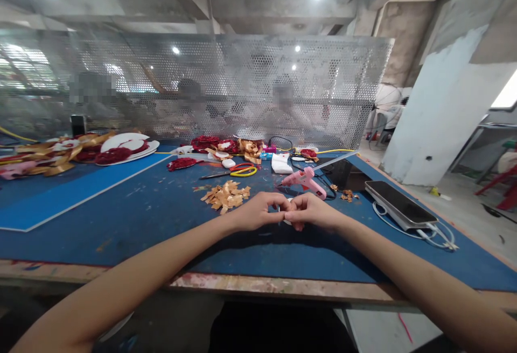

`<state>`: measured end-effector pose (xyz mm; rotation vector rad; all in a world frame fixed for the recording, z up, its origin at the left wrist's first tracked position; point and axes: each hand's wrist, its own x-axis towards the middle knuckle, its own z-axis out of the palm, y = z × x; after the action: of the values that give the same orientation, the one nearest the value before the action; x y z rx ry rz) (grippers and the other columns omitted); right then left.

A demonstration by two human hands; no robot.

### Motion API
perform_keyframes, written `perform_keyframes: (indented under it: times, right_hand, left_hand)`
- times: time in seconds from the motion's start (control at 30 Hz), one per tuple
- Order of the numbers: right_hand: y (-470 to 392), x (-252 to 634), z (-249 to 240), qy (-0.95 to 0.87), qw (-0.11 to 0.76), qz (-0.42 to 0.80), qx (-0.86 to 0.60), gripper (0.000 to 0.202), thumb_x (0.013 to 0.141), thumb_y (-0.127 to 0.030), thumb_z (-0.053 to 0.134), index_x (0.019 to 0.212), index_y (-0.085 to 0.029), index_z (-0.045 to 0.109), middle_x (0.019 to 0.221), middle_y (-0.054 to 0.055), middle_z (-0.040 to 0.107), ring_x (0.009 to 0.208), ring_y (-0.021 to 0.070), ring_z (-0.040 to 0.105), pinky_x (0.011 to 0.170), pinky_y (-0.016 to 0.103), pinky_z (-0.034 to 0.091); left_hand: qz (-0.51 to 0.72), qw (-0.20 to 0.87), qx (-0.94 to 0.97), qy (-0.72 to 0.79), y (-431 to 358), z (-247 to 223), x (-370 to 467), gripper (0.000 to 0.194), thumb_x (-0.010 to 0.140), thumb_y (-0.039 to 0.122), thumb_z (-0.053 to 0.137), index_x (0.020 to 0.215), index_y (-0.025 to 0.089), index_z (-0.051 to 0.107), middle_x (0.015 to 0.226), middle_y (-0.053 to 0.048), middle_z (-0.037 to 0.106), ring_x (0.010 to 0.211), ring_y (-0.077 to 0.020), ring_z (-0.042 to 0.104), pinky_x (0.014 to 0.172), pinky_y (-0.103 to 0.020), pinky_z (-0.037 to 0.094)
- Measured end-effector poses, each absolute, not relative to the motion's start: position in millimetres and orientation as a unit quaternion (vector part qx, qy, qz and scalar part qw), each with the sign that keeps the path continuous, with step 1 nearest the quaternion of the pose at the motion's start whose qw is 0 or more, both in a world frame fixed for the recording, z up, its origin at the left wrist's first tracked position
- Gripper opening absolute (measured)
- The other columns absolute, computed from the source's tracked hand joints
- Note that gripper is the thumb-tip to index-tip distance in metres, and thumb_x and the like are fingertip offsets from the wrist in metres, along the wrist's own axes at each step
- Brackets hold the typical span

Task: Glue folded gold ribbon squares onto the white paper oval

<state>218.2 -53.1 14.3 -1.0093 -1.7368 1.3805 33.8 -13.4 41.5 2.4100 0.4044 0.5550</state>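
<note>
Both my hands meet over the near middle of the blue table. My left hand [260, 211] has its thumb and fingers curled into a pinch on a small white piece [287, 221]. From the other side, the fingertips of my right hand [314, 211] close on the same piece. Most of it is hidden by my fingers, so its kind does not show. Just beyond my left hand lies a pile of cut gold ribbon pieces [226, 197]. A pink glue gun [306, 181] rests on its side behind my right hand.
Yellow-and-red-handled scissors [242, 170] lie beyond the ribbon pile, near a folded white cloth [281, 163] and dark red trimmings [205, 143]. At right is a phone [399, 202] with a white cable. A perforated metal screen [242, 84] stands behind; people show through it.
</note>
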Motion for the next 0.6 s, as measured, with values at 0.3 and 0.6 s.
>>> perform_keyframes:
  times: [0.3, 0.6]
  right_hand:
    - [-54.8, 224.7, 17.1, -0.69, 0.303, 0.543, -0.37, 0.04, 0.064, -0.049, 0.072, 0.059, -0.013, 0.056, 0.048, -0.001, 0.058, 0.043, 0.007, 0.052, 0.043, 0.017, 0.036]
    - [-57.6, 218.4, 16.7, -0.622, 0.362, 0.623, -0.305, 0.048, 0.077, -0.056, 0.057, 0.058, -0.012, 0.057, 0.048, 0.002, 0.06, 0.039, 0.0058, 0.051, 0.041, 0.016, 0.037]
  left_hand:
    - [0.214, 0.319, 0.916, 0.116, -17.1, 37.2, 34.1, 0.014, 0.082, 0.026, 0.056, 0.083, 0.013, 0.064, 0.084, -0.003, 0.062, 0.078, -0.0135, 0.054, 0.076, -0.023, 0.039]
    - [0.225, 0.523, 0.811, 0.136, -18.5, 41.9, 34.5, 0.02, 0.078, 0.032, 0.061, 0.075, 0.013, 0.058, 0.072, -0.001, 0.058, 0.068, -0.012, 0.05, 0.067, -0.024, 0.038]
